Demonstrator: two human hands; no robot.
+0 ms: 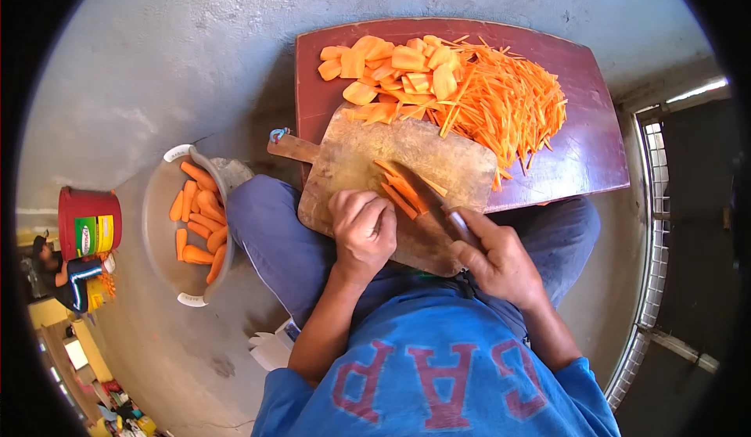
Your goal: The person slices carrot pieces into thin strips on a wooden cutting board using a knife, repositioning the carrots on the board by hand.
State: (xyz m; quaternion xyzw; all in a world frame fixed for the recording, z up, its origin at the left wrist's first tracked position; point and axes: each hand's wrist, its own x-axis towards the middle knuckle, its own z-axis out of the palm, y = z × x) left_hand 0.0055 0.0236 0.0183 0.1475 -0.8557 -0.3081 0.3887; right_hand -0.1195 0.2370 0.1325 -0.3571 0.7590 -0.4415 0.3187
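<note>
My right hand point(497, 261) is wrapped round the dark handle of a knife point(426, 198), whose blade lies among cut carrot sticks point(400, 194) on a worn wooden board point(352, 151). Over the board's lower left part, my left hand point(364, 230) is closed with its fingers curled; whether anything is inside them is hidden. It is just left of the carrot sticks. Beyond the board, carrot slices point(391, 65) are heaped on the left of a dark red table point(587, 85), beside a large pile of thin carrot strips point(516, 108).
At the left, a grey basin point(160, 233) on the floor holds several peeled carrots point(207, 210). Farther left are a red bucket point(88, 222) and another person point(70, 273). A metal grille point(653, 241) runs along the right side.
</note>
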